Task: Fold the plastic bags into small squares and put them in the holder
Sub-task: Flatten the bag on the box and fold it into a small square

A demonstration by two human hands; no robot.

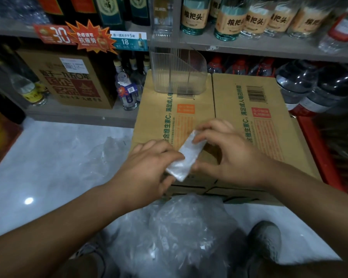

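**Folded bag pinched between both hands over the cartons**

Head view: two cardboard cartons (229, 101) stand side by side, their tops forming one flat surface; the near edge runs just under the wrists, the far edge butts against the lower shelf (78, 115); the stretch of carton top between the hands and the holder lies bare. The folded plastic bag (186, 157), a narrow white strip lying slantwise, is held just above the near part of the left carton; the left hand (149, 167) pinches its lower end, thumb on top; the right hand (225, 151) pinches its upper end with curled fingers. The holder (177, 77), clear and ribbed, stands upright at the far edge of the cartons, straddling the seam between them; thin dividers split it into compartments, open at the top; what lies inside I cannot tell. On the pale floor (48, 157) a heap of loose clear bags (187, 227) sits against the cartons' near face, between the forearms; one more crumpled bag (107, 151) lies left of the cartons; a grey shoe (266, 237) stands to the right of the heap.
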